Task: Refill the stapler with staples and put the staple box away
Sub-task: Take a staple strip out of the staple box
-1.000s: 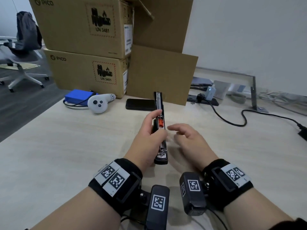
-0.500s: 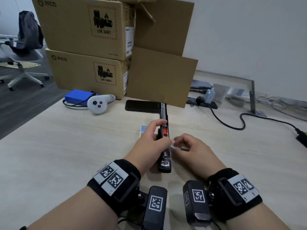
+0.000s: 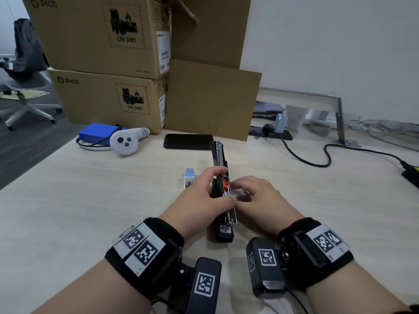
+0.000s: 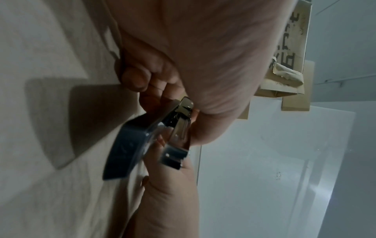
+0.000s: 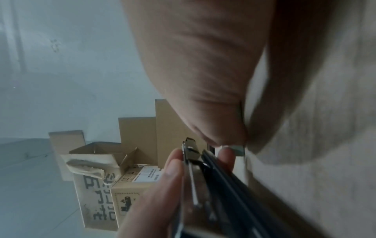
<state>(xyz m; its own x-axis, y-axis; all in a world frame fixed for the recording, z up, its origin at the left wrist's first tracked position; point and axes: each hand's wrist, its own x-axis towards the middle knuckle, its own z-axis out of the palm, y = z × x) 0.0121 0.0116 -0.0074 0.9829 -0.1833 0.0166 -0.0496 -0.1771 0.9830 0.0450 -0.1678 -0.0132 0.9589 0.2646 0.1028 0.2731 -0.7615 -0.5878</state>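
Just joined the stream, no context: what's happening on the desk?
A person is reloading a stapler that lies opened flat on the desk. Their left hand grips its middle, while the right hand pinches a staple strip beside the open channel. The staple box sits just left of the left hand, not yet put away.

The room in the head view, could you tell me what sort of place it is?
Most likely an office or lab workspace: a light wooden desk, a swivel office chair on the floor to the left, stacked cardboard shipping boxes, and a white handheld controller beside a black phone.
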